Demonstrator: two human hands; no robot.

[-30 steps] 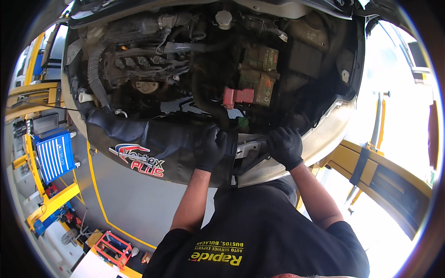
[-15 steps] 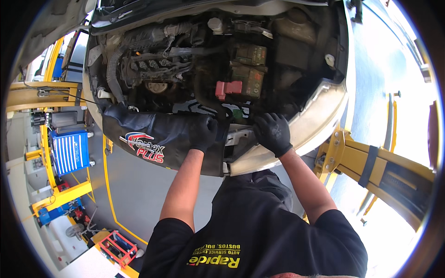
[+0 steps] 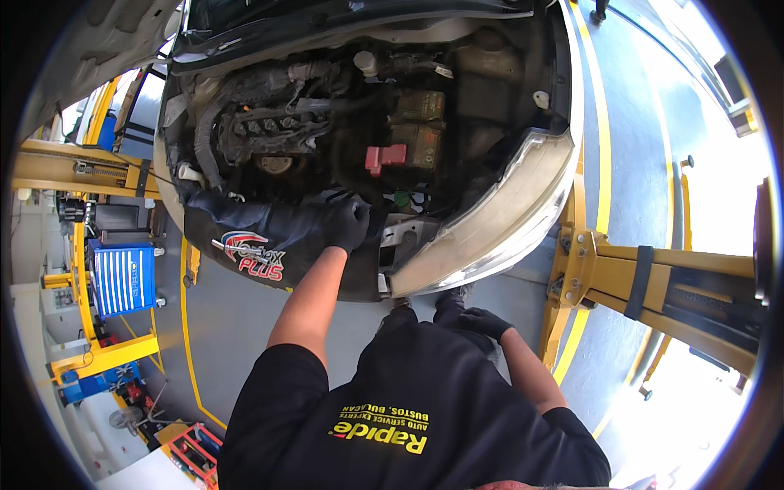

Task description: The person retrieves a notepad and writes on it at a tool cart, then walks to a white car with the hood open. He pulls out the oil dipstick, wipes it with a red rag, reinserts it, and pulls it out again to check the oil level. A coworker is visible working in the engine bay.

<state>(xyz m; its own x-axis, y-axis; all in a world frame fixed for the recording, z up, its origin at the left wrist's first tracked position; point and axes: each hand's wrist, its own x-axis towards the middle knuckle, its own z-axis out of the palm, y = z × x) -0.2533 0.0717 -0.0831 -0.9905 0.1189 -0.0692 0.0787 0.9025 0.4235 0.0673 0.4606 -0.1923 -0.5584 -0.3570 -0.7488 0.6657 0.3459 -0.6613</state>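
My left hand [image 3: 351,222], in a black glove, is curled closed at the upper right end of a black fender cover [image 3: 306,261]. The cover is draped over the car's front edge, and its edge is bunched by my fingers. A bare metal bracket [image 3: 400,233] shows just right of the cover. Beyond that lies a clouded headlight [image 3: 498,216]. Down beside my thigh is my right hand [image 3: 486,322], also black-gloved, with its fingers stretched out and nothing seen in them. It is apart from the car.
The open engine bay holds an engine [image 3: 269,126], a battery [image 3: 425,135] and a red terminal cover [image 3: 385,158]. Yellow lift arms [image 3: 629,278] stand at both sides. A blue tool cabinet [image 3: 126,276] and a red open-frame carrier [image 3: 192,453] are at the left.
My right hand has left the headlight area and dropped back to my thigh. My left hand stays at the cover's edge. The view has shifted, with the car slightly further left.
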